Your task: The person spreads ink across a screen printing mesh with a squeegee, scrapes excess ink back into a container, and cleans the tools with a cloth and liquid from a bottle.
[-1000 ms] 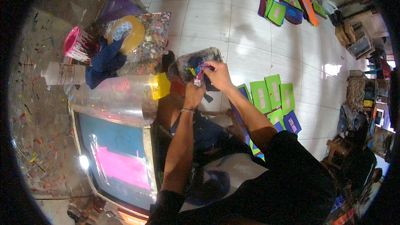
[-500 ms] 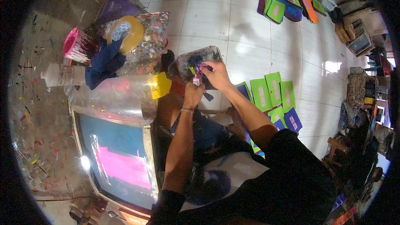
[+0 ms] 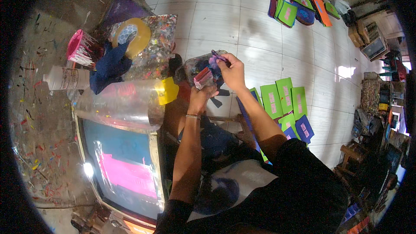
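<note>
Reference: from where I stand in the room, the two hands are the dial's centre and twelve o'clock is straight ahead of the person

Left hand (image 3: pixel 202 97): fingers closed around the lower end of a pink-smeared squeegee-like block (image 3: pixel 203 78), which points to between one and two o'clock. Right hand (image 3: pixel 232 72): thumb and fingers clamped together on a crumpled purple rag (image 3: pixel 214 61), near the block's upper end. Whether rag and block touch cannot be told. Both items are held over a stained tray (image 3: pixel 186 66) at eleven o'clock.

Status, done: green printed panels (image 3: pixel 271 100) and a blue printed panel (image 3: pixel 305 128) at four o'clock bear pink marks and lie on the tiled floor (image 3: pixel 260 34). Stacked coloured pieces (image 3: pixel 286 14) lie at two o'clock, at least one with a pink mark.

Status, outstanding: pink shows on the block, and a broad pink layer (image 3: pixel 130 177) covers part of the screen-printing frame (image 3: pixel 116 141) at eight o'clock.

Assessment: the marking of the visible panels appears complete; the handling of block and rag appears partway. The exact amount left cannot be read, since the left fingers hide the block's lower end
</note>
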`<control>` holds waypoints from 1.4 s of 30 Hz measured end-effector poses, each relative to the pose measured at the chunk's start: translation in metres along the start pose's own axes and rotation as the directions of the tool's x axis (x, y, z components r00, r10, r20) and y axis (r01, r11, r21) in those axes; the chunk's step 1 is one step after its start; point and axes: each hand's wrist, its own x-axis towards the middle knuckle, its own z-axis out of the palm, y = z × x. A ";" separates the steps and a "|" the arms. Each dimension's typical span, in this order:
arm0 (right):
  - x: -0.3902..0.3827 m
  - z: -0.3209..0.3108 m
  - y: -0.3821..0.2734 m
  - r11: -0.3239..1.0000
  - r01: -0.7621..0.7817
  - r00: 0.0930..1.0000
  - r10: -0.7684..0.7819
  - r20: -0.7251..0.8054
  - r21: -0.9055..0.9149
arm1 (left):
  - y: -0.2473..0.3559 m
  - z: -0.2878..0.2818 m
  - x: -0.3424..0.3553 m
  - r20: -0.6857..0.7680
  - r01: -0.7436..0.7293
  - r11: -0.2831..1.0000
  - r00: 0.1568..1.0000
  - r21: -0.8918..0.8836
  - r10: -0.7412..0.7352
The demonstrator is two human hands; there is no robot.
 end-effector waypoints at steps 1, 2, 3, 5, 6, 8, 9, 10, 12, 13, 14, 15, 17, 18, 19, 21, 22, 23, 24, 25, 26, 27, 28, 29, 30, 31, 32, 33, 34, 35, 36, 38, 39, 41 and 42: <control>-0.004 0.003 -0.011 0.992 0.079 0.996 -0.075 0.042 -0.098 | -0.001 0.001 -0.001 -0.003 -0.018 1.000 1.000 0.021 0.018; -0.007 0.007 -0.020 0.968 0.163 0.985 -0.147 0.093 -0.190 | 0.000 0.000 -0.001 -0.004 -0.018 1.000 1.000 0.020 0.018; -0.013 0.012 -0.025 0.951 0.166 0.983 -0.140 0.115 -0.262 | 0.000 0.000 -0.001 0.019 -0.039 0.989 0.999 0.145 0.036; -0.016 0.021 -0.028 0.878 0.284 0.956 -0.225 0.191 -0.386 | -0.007 -0.001 -0.001 0.002 -0.092 0.976 0.996 0.196 0.093; -0.019 0.023 -0.029 0.831 0.324 0.944 -0.252 0.214 -0.451 | -0.010 -0.003 -0.001 -0.004 -0.093 0.976 0.995 0.195 0.096; -0.018 0.027 -0.027 0.823 0.310 0.944 -0.209 0.255 -0.475 | -0.012 -0.001 0.000 -0.082 -0.183 0.936 0.973 0.300 0.216; -0.018 0.029 -0.026 0.813 0.298 0.941 -0.164 0.295 -0.501 | -0.012 -0.002 -0.001 -0.082 -0.183 0.936 0.973 0.302 0.217; -0.019 0.030 -0.025 0.810 0.295 0.943 -0.161 0.291 -0.506 | -0.004 0.002 -0.003 -0.116 -0.151 0.878 0.967 0.455 0.227; -0.022 0.030 -0.021 0.836 0.267 0.940 -0.117 0.319 -0.479 | -0.003 0.004 0.000 -0.139 -0.111 0.799 0.961 0.591 0.237; -0.025 0.031 -0.029 0.830 0.264 0.939 -0.105 0.327 -0.491 | -0.004 0.000 0.001 -0.118 -0.132 0.753 0.956 0.645 0.268; -0.029 0.032 -0.034 0.830 0.263 0.939 -0.103 0.329 -0.491 | -0.006 -0.004 0.002 -0.093 -0.152 0.703 0.950 0.695 0.297; -0.034 0.032 -0.038 0.839 0.275 0.938 -0.128 0.322 -0.469 | -0.007 -0.009 0.003 -0.095 -0.150 0.704 0.950 0.694 0.296; -0.044 0.034 -0.041 0.846 0.292 0.936 -0.156 0.317 -0.446 | -0.006 -0.014 0.004 -0.122 -0.077 0.689 0.964 0.721 0.235; -0.050 0.038 -0.042 0.873 0.329 0.924 -0.218 0.314 -0.360 | -0.012 -0.023 0.011 -0.125 -0.077 0.689 0.963 0.720 0.238; -0.054 0.040 -0.041 0.891 0.361 0.912 -0.276 0.303 -0.274 | -0.012 -0.025 0.015 -0.079 -0.127 0.715 0.966 0.687 0.247; -0.055 0.037 -0.040 0.969 0.157 0.957 -0.101 0.271 -0.192 | -0.019 -0.027 0.012 -0.125 -0.133 0.792 0.959 0.596 0.255; -0.044 0.032 -0.035 0.993 -0.048 0.969 0.073 0.236 -0.111 | -0.014 -0.015 0.014 -0.109 -0.143 0.792 0.961 0.594 0.256; -0.036 0.031 -0.027 0.991 -0.074 0.981 0.052 0.187 0.115 | -0.013 -0.007 0.010 -0.108 -0.127 0.830 0.970 0.544 0.219; -0.028 0.021 -0.018 0.924 -0.228 0.971 0.191 0.145 0.307 | -0.011 0.000 0.008 -0.105 -0.108 0.864 0.978 0.491 0.182; -0.021 0.015 -0.018 0.912 -0.291 0.956 0.265 0.126 0.289 | -0.005 -0.001 0.004 -0.117 -0.050 0.907 0.987 0.418 0.108; -0.011 0.007 -0.016 0.898 -0.349 0.937 0.335 0.096 0.269 | -0.002 0.002 0.002 -0.116 -0.049 0.907 0.987 0.418 0.107; -0.003 0.002 -0.013 0.898 -0.349 0.937 0.336 0.094 0.269 | 0.001 0.006 -0.001 -0.108 -0.040 0.932 0.991 0.361 0.084; 0.004 0.001 -0.012 0.977 -0.203 0.979 0.203 0.014 0.071 | 0.003 0.006 -0.002 -0.100 -0.032 0.952 0.993 0.305 0.066; 0.007 0.001 -0.010 0.989 -0.055 0.998 0.051 -0.037 -0.140 | 0.000 0.004 -0.001 -0.058 -0.037 0.969 0.997 0.244 0.052; 0.006 0.003 -0.007 0.989 -0.054 0.998 0.049 -0.038 -0.138 | -0.001 0.003 -0.001 -0.056 -0.038 0.969 0.997 0.246 0.054; 0.000 0.010 -0.009 0.967 0.012 0.999 -0.001 0.044 -0.253 | -0.001 0.003 -0.003 -0.053 -0.044 0.970 0.997 0.240 0.058; -0.006 0.017 -0.011 0.929 0.086 0.991 -0.041 0.130 -0.359 | 0.000 0.004 -0.004 -0.049 -0.049 0.971 0.997 0.235 0.062; -0.011 0.023 -0.013 0.876 0.166 0.973 -0.071 0.220 -0.453 | -0.002 0.008 -0.002 -0.089 -0.071 0.978 0.992 0.197 0.090; -0.016 0.026 -0.012 0.876 0.166 0.972 -0.070 0.223 -0.452 | -0.003 0.005 -0.001 -0.092 -0.070 0.978 0.992 0.196 0.090; -0.021 0.028 -0.010 0.852 0.222 0.968 -0.136 0.210 -0.474 | -0.003 0.001 0.001 -0.072 -0.077 0.919 0.991 0.386 0.114; -0.024 0.029 -0.009 0.823 0.276 0.959 -0.202 0.198 -0.497 | -0.004 -0.002 0.002 -0.047 -0.084 0.824 0.990 0.560 0.132; -0.023 0.026 -0.007 0.857 0.252 0.963 -0.174 0.207 -0.450 | -0.003 0.000 0.004 -0.079 -0.034 0.773 0.991 0.634 0.109; -0.025 0.023 -0.007 0.856 0.267 0.959 -0.190 0.210 -0.442 | -0.003 0.002 0.006 -0.111 0.013 0.714 0.990 0.700 0.091; -0.033 0.025 -0.014 0.857 0.284 0.954 -0.208 0.216 -0.430 | -0.011 -0.009 0.012 -0.115 0.011 0.617 0.985 0.787 0.128; -0.037 0.027 -0.019 0.892 0.236 0.961 -0.154 0.231 -0.386 | -0.017 -0.015 0.015 -0.113 0.013 0.510 0.980 0.860 0.166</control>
